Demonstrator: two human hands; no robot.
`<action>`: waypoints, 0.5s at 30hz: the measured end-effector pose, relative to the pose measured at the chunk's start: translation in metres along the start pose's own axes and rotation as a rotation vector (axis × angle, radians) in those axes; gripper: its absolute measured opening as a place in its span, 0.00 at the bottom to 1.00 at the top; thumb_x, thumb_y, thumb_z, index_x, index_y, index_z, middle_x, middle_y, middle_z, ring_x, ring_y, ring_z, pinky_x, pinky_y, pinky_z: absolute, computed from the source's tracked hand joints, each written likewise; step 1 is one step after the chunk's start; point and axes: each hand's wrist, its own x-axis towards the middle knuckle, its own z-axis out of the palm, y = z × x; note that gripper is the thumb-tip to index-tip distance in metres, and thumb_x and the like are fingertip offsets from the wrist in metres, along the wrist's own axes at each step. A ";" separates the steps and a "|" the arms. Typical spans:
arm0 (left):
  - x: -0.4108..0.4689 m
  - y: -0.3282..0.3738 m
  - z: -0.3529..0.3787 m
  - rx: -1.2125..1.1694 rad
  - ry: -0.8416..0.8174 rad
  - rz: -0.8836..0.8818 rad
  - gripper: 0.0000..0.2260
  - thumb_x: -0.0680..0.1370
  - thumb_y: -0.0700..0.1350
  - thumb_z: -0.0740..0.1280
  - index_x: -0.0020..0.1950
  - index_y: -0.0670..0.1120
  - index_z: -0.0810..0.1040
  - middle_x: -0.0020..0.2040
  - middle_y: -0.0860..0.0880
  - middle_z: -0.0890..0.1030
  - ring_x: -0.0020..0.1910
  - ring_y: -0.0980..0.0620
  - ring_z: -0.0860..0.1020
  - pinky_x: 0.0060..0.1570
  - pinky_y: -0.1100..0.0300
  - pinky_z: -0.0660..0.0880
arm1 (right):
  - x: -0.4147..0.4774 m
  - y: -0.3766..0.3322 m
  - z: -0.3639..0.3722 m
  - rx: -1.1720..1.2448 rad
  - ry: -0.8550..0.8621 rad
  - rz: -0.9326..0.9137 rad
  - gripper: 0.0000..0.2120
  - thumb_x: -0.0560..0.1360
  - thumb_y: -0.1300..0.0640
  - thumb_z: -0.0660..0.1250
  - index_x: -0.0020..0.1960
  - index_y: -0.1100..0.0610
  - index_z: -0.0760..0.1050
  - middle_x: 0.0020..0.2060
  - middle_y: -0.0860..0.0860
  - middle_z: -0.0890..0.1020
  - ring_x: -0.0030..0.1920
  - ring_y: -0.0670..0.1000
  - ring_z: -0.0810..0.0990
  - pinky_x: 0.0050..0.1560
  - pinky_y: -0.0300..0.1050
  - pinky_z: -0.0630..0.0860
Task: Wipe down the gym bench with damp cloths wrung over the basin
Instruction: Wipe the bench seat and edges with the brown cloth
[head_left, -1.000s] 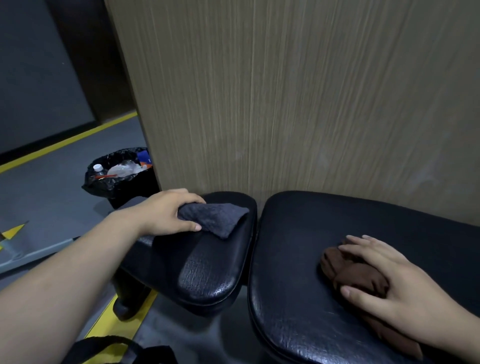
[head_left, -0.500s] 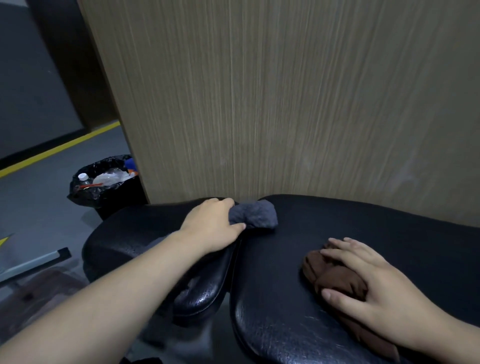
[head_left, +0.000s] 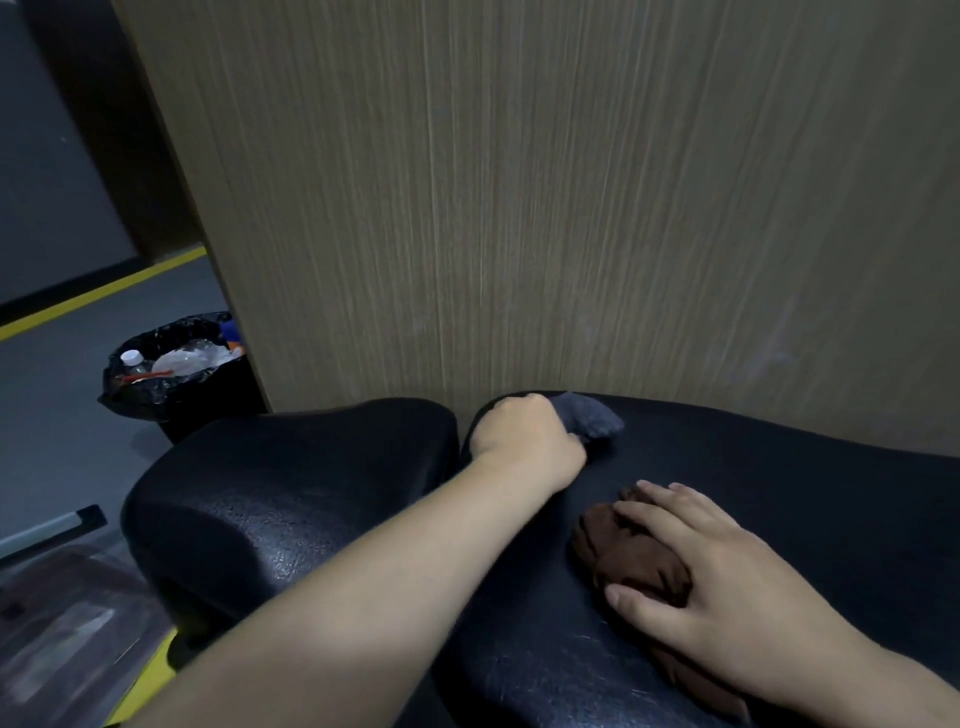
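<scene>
My left hand (head_left: 524, 441), gripping the grey cloth (head_left: 589, 421), has moved its wiping onto the long pad's (head_left: 779, 467) far edge; my right hand (head_left: 727, 587) lies flat on the brown cloth (head_left: 628, 556).

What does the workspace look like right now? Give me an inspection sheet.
Surface: black small pad left, black long pad right, gap between them.
Job's things: grey cloth and brown cloth, both on the long pad; basin not in view.
Clutter: bin with bottles, on the floor at left.
Grippers: left hand grips the grey cloth; right hand lies flat on the brown cloth.
Cables: nothing seen.
Surroundings: wood panel behind the pads; yellow floor line.
</scene>
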 end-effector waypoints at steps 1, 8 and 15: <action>0.003 0.013 0.005 -0.036 -0.038 -0.045 0.24 0.77 0.55 0.66 0.68 0.43 0.71 0.63 0.41 0.76 0.59 0.41 0.77 0.46 0.53 0.74 | -0.003 -0.003 -0.001 -0.015 0.008 0.040 0.46 0.61 0.20 0.52 0.76 0.35 0.53 0.77 0.35 0.50 0.78 0.41 0.43 0.76 0.44 0.56; -0.014 0.049 0.015 -0.150 -0.169 -0.014 0.32 0.80 0.58 0.58 0.76 0.39 0.56 0.68 0.39 0.64 0.62 0.39 0.71 0.56 0.49 0.74 | -0.015 0.012 0.004 0.030 0.211 0.135 0.38 0.59 0.33 0.57 0.67 0.42 0.75 0.68 0.41 0.74 0.70 0.47 0.69 0.66 0.39 0.65; -0.047 -0.001 0.001 -0.434 -0.114 0.163 0.22 0.79 0.56 0.63 0.71 0.50 0.70 0.66 0.49 0.74 0.59 0.52 0.73 0.50 0.61 0.68 | -0.015 0.024 -0.007 0.237 0.405 0.165 0.18 0.61 0.61 0.78 0.48 0.46 0.85 0.46 0.37 0.84 0.50 0.41 0.81 0.53 0.24 0.68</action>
